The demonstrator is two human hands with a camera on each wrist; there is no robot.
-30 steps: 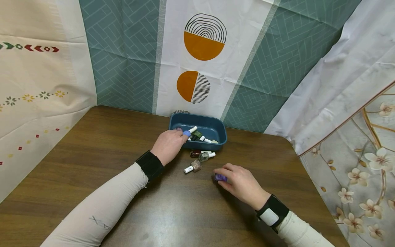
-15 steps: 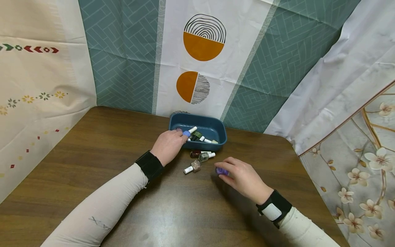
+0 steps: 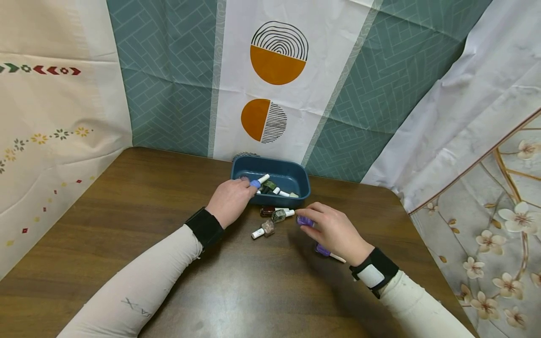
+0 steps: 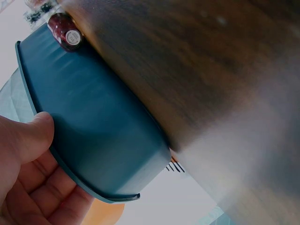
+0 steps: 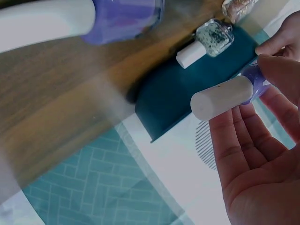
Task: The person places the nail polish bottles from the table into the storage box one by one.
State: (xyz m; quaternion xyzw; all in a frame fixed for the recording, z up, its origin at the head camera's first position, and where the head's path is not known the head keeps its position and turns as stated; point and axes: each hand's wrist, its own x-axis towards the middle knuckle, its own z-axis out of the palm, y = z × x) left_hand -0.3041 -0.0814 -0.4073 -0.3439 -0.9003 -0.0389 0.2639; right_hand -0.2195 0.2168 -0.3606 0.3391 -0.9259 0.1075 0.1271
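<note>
My left hand (image 3: 230, 199) grips the near left rim of a dark blue bin (image 3: 297, 201). In the left wrist view, the thumb lies on the outer wall and the fingers curl over the rim. Between the thumb and fingers of my right hand (image 3: 336, 232) is a purple nail polish bottle (image 3: 305, 220); its white cap (image 5: 222, 98) points back towards the right wrist camera. A second purple nail polish bottle (image 3: 322, 249) lies on the table under the right wrist. Inside the bin are several bottles, among them a blue one (image 3: 255, 183) and a green one (image 3: 270, 184).
In front of the bin lie a dark red bottle (image 3: 266, 211), a green-flecked glitter bottle (image 3: 279, 216) and a pinkish glitter bottle (image 3: 268, 228). The wooden table (image 3: 203, 291) meets a patterned cloth (image 3: 177, 94) behind the bin.
My right hand has lifted the purple nail polish bottle and carried it forward towards the bin. The second purple bottle has come into view beneath it. My left hand stays on the bin.
</note>
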